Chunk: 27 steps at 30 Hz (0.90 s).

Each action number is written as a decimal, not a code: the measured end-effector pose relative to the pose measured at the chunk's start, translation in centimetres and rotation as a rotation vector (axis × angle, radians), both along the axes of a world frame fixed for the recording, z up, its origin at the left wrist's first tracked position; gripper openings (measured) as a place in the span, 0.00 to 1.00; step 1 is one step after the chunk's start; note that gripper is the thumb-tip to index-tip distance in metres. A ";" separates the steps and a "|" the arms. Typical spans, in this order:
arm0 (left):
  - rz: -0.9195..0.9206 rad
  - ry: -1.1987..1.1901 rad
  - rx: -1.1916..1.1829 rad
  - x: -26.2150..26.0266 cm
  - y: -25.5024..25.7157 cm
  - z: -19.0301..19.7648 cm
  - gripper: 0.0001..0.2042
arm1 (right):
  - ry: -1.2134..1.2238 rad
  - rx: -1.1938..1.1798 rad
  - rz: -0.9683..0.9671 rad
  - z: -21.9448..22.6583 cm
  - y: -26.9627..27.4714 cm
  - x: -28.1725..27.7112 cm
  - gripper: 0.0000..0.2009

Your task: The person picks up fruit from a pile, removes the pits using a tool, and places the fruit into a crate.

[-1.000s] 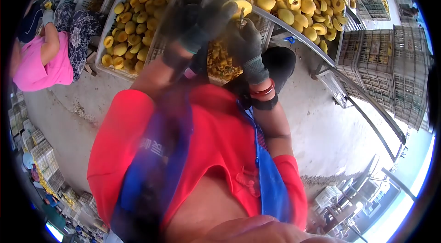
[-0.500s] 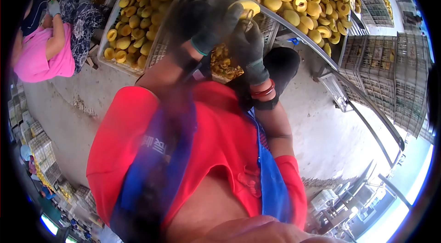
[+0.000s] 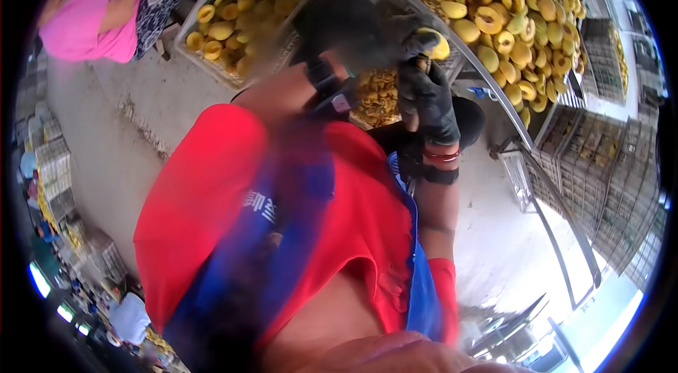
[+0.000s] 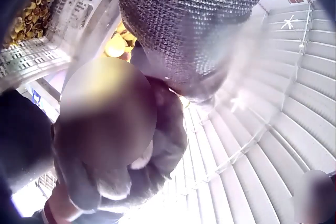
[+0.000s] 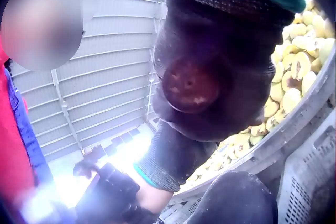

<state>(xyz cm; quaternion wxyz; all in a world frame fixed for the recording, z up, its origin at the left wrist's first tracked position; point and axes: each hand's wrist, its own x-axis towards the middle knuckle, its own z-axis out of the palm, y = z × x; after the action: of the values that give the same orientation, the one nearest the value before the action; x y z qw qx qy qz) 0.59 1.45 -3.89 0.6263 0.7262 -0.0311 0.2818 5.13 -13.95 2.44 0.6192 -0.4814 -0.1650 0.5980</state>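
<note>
In the head view my gloved left hand [image 3: 417, 31] grips a yellow peach half [image 3: 439, 47], its dark fingers wrapped over the fruit. Just below it, my gloved right hand [image 3: 429, 101] has its fingers curled round a small pitting tool, whose tip meets the fruit. The round brown butt of the tool's handle [image 5: 189, 85] shows in the right wrist view, inside the curled palm. A blurred disc covers much of the right hand in the left wrist view. Beneath both hands stands a crate of peach pits and scraps [image 3: 379, 91].
A large heap of peach halves [image 3: 519, 20] lies on the metal-edged table ahead. To the left is a crate of peach halves [image 3: 244, 9]. A person in pink [image 3: 95, 20] sits beyond it. Stacked crates [image 3: 593, 175] stand at the right.
The head view has swung, so both hands and the surroundings sit further right and slightly lower. The hands stay together at the peach half; the left wrist has turned, and the tool's metal loop shows less.
</note>
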 end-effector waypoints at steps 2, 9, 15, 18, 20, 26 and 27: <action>-0.035 0.019 -0.021 0.0 -0.2 -0.2 0.17 | 0.146 -0.001 0.029 -1.2 -0.6 0.7 0.05; 0.535 0.017 0.393 -1.7 1.3 -0.4 0.13 | 0.049 0.071 -0.007 -2.0 -0.1 -0.5 0.07; 1.017 0.073 0.994 -6.6 9.1 -1.8 0.14 | -0.235 -0.229 -0.046 -2.0 -0.3 -0.3 0.03; 1.268 0.411 1.200 -12.6 13.5 -7.8 0.13 | -0.281 -0.272 -0.021 -3.4 -0.4 -0.3 0.04; 1.198 0.811 0.682 -17.6 16.2 -10.9 0.14 | -0.345 -0.241 -0.024 -3.9 -0.2 -0.7 0.04; 0.972 1.395 0.451 -27.6 13.8 -14.9 0.29 | -0.257 -0.232 -0.047 -5.6 0.6 -0.6 0.04; 0.943 1.376 0.376 -28.0 13.2 -15.6 0.33 | -0.371 -0.240 -0.043 -5.6 0.8 -0.9 0.04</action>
<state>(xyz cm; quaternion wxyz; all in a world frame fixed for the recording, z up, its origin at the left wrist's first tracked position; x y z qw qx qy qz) -27.39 14.64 -19.51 0.1923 0.7645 0.6152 -0.0004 4.25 -13.17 -3.12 0.5291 -0.6568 -0.1935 0.5012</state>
